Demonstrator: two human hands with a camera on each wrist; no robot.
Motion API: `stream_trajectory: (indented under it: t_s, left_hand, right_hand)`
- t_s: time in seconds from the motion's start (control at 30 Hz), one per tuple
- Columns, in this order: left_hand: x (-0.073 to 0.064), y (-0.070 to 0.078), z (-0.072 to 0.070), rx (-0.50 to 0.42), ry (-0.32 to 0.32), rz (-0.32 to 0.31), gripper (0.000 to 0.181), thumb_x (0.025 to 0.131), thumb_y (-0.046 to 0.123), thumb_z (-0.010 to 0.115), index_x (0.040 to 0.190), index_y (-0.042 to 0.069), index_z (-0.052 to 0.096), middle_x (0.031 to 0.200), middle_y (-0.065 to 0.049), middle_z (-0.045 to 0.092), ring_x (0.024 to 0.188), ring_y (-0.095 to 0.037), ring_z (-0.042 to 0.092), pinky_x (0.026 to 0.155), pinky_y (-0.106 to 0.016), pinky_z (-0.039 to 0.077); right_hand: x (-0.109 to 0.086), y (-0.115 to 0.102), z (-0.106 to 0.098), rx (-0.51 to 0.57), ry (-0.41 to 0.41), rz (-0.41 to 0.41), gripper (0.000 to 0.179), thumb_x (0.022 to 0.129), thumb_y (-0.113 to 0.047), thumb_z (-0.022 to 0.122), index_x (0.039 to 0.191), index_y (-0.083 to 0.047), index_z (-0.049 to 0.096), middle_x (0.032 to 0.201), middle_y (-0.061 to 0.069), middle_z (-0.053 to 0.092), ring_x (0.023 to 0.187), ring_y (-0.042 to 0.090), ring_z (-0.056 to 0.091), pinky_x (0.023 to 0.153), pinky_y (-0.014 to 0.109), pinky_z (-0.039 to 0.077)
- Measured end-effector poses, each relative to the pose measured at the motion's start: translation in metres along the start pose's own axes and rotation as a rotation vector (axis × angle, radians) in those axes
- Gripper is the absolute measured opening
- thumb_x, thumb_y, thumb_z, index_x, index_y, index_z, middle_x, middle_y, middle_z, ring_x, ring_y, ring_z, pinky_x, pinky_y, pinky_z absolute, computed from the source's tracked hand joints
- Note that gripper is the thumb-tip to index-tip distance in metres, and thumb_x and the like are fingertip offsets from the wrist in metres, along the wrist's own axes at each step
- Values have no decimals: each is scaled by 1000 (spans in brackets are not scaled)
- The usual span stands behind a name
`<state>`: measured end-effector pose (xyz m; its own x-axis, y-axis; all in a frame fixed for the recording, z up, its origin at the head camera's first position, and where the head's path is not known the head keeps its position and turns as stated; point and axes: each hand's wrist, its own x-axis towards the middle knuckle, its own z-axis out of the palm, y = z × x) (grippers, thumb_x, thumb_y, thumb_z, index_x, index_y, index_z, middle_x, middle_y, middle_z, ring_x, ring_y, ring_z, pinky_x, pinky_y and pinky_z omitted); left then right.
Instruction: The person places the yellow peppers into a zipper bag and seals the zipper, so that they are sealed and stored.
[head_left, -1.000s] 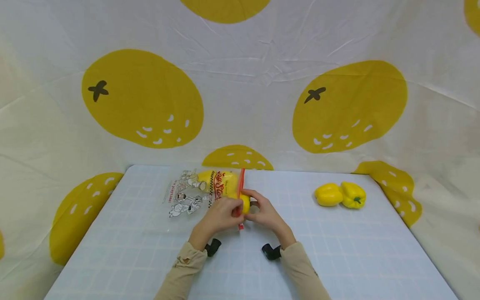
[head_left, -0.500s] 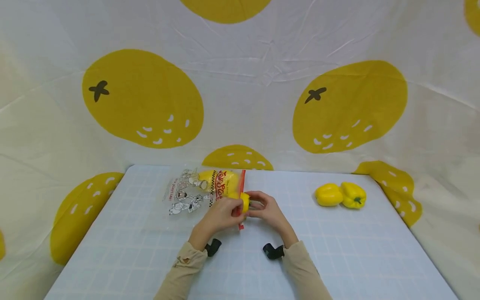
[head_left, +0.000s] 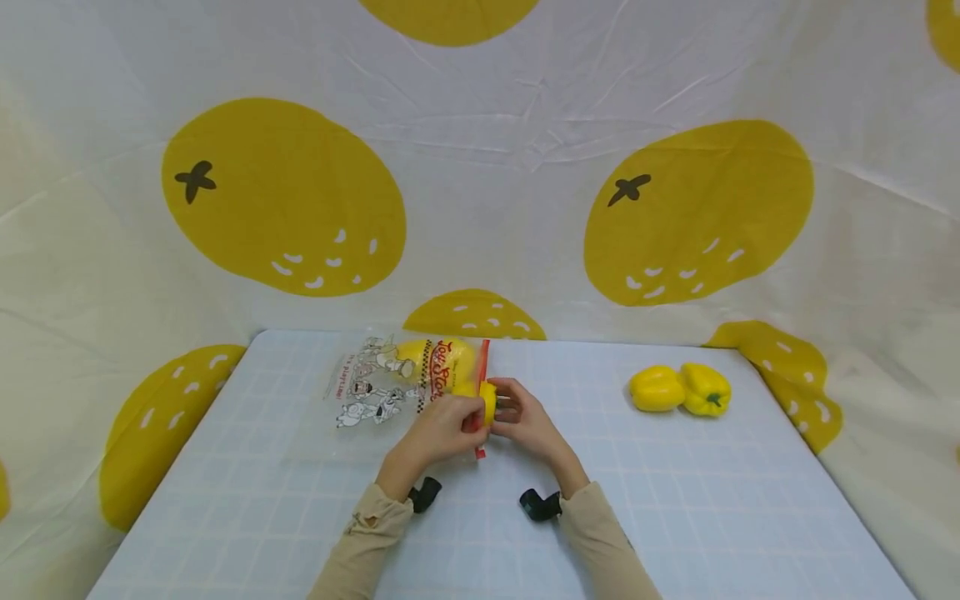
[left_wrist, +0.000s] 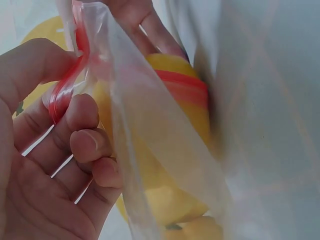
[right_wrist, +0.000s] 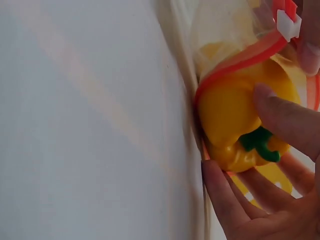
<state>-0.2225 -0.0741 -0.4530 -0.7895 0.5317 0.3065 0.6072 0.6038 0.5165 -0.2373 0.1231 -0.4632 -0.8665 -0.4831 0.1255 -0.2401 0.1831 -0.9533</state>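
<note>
A clear zip bag (head_left: 366, 408) with printed cartoon figures lies on the table, its red-edged mouth facing right. My left hand (head_left: 441, 429) pinches the red zip edge (left_wrist: 64, 97) between thumb and fingers. A yellow bell pepper (right_wrist: 230, 107) with a green stem sits partly inside the bag's mouth, stem end outward. My right hand (head_left: 531, 425) holds that end, thumb on its side and fingertips under it, as the right wrist view shows. More yellow shapes (head_left: 459, 360) show through the plastic deeper in the bag.
Two yellow bell peppers (head_left: 656, 389) lie side by side at the table's right. A white zip slider (right_wrist: 288, 25) sits on the red strip. Behind the pale checked table (head_left: 720, 508) hangs a cloth (head_left: 495, 183) with large yellow fruit prints.
My right hand drew back slightly to the right, then came left again onto the stem end of the pepper. My left hand stays at the bag's edge.
</note>
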Motion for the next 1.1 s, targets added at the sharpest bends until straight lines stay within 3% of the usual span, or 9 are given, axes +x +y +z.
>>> stream_trajectory:
  t_s: [0.23, 0.57, 0.8, 1.1]
  left_hand:
    - [1, 0, 1, -7, -5, 13, 17, 84, 15, 74, 78, 17, 58, 66, 10, 51, 59, -5, 46, 55, -21, 41]
    - [-1, -1, 1, -26, 40, 13, 19, 83, 13, 75, 77, 16, 58, 66, 8, 51, 61, -7, 46, 57, -23, 41]
    - [-2, -3, 0, -34, 56, 2, 19, 82, 13, 75, 77, 17, 57, 66, 9, 50, 61, -8, 46, 57, -23, 40]
    - [-2, -4, -1, -65, 43, -11, 18, 82, 10, 74, 77, 16, 58, 67, 9, 51, 61, -7, 47, 57, -23, 42]
  right_hand:
    - [1, -5, 1, -46, 22, 46, 66, 88, 5, 68, 146, 2, 37, 139, 26, 48, 116, 42, 56, 97, 50, 47]
    - [11, 34, 1, 91, 0, 20, 66, 88, 6, 68, 147, -2, 40, 146, 20, 43, 126, 39, 52, 100, 48, 46]
    - [8, 37, 2, 157, 88, 101, 45, 88, 0, 71, 130, 0, 54, 134, 19, 54, 119, 37, 59, 90, 36, 53]
    - [10, 44, 5, 102, 89, 38, 39, 89, 8, 66, 126, 8, 57, 129, 26, 55, 117, 46, 56, 88, 34, 54]
